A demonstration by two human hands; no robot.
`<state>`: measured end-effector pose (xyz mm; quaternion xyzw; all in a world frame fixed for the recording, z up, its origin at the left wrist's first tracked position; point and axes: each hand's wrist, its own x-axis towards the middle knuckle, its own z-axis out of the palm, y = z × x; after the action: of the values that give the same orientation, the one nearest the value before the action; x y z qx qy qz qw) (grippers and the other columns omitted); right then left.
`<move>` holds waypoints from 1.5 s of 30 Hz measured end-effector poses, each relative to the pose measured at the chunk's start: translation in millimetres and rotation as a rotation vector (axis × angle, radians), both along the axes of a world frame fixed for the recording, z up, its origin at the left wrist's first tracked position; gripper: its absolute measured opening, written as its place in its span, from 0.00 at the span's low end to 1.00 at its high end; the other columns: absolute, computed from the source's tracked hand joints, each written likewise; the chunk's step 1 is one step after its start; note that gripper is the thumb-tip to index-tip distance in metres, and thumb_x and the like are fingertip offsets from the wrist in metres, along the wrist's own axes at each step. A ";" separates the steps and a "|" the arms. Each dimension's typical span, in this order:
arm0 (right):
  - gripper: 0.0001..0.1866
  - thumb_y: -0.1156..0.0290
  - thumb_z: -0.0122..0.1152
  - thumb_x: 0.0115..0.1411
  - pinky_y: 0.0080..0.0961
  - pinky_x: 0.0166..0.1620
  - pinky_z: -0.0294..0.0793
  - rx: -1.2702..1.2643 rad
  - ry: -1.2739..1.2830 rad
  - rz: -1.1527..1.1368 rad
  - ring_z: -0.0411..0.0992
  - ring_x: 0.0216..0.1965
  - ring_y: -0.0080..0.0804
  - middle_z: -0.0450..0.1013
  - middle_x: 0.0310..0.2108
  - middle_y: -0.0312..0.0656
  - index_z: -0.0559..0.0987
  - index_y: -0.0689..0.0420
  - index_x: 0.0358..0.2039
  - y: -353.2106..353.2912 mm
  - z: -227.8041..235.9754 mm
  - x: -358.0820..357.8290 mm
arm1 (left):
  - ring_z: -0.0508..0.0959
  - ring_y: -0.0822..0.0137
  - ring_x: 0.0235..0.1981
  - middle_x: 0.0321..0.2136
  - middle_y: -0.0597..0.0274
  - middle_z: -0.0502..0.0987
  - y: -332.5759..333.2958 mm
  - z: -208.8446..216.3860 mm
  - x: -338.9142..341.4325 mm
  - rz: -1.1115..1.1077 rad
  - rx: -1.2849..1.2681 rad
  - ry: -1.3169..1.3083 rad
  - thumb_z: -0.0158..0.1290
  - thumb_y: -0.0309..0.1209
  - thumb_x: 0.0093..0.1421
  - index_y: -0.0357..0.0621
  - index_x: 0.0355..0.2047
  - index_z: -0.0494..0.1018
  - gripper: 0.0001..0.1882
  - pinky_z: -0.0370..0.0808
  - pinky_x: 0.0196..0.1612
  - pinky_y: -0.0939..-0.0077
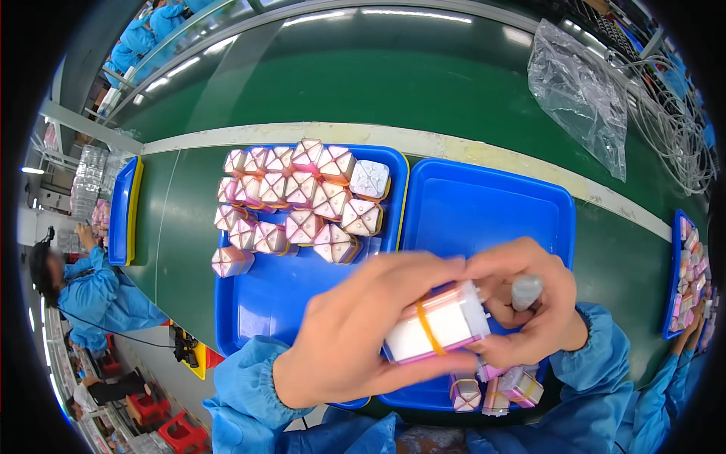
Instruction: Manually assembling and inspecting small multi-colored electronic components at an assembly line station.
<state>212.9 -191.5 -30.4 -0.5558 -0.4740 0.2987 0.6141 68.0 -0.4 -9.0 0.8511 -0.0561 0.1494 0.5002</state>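
Observation:
My left hand [333,344] is closed around a small box-shaped pack [408,337] with a white side, pinkish clear edges and an orange band round it. The pack lies tilted, its whitish end turned to the right. My right hand [537,303] curls its fingers at that end and touches it. A grey rounded tip [527,291] shows among the right fingers; I cannot make out what it is. Both hands are in front of two blue trays. Rows of similar packs [302,193] stand in the left tray [261,303], their white ends marked with crossed lines.
Loose packs [497,392] lie at the near end of the right blue tray [491,204]. Beyond a pale ledge [484,166] runs a green surface with a clear plastic bag [582,98] and grey cables [669,121]. A person in blue [98,284] works at far left; another tray [677,284] stands at right.

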 end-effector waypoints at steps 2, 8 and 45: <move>0.29 0.78 0.75 0.54 0.14 0.22 0.54 -0.117 0.072 -0.052 0.58 0.19 0.08 0.73 0.27 0.29 0.76 0.60 0.57 2.9 0.9 1.1 | 0.80 0.61 0.49 0.54 0.48 0.73 -3.6 -1.0 -0.6 -0.045 -0.153 0.222 0.68 0.25 0.58 0.35 0.66 0.58 0.40 0.75 0.55 0.68; 0.26 0.77 0.72 0.59 0.16 0.22 0.52 -0.223 0.058 -0.110 0.57 0.18 0.09 0.63 0.15 0.26 0.78 0.61 0.59 9.9 -9.4 -4.2 | 0.76 0.66 0.51 0.50 0.52 0.75 2.7 -7.0 2.9 -0.036 -0.247 0.568 0.62 0.24 0.62 0.37 0.61 0.63 0.29 0.73 0.54 0.70; 0.11 0.67 0.65 0.60 0.39 0.23 0.69 -0.492 -0.520 -0.048 0.74 0.19 0.47 0.72 0.17 0.48 0.75 0.58 0.25 11.7 -58.7 29.6 | 0.71 0.70 0.38 0.42 0.56 0.71 -23.4 -26.3 -5.9 -0.173 -1.138 0.494 0.54 0.35 0.72 0.52 0.65 0.54 0.27 0.69 0.41 0.72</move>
<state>242.5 -179.8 -89.1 -0.7556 -0.5149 0.2379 0.3276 62.1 -23.8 -35.3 0.4532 0.0810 -0.0864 0.8835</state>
